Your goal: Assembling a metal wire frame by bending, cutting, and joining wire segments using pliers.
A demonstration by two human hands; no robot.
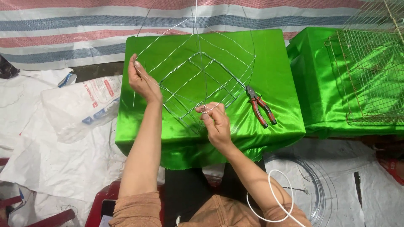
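A frame of thin silver wire (201, 75) with crossed square sections stands on a small table draped in shiny green cloth (269, 54). My left hand (143, 82) grips the frame's left corner, fingers closed around the wire. My right hand (214, 120) pinches a wire at the frame's near corner between thumb and fingers. Red-handled pliers (260, 105) lie on the cloth just right of the frame, untouched.
A second green-draped table (320, 84) at right carries a wire mesh cage (370, 71). A coil of wire (307, 189) lies on the white floor sheeting at lower right. A plastic sack (80, 105) lies left. A striped tarp (63, 29) hangs behind.
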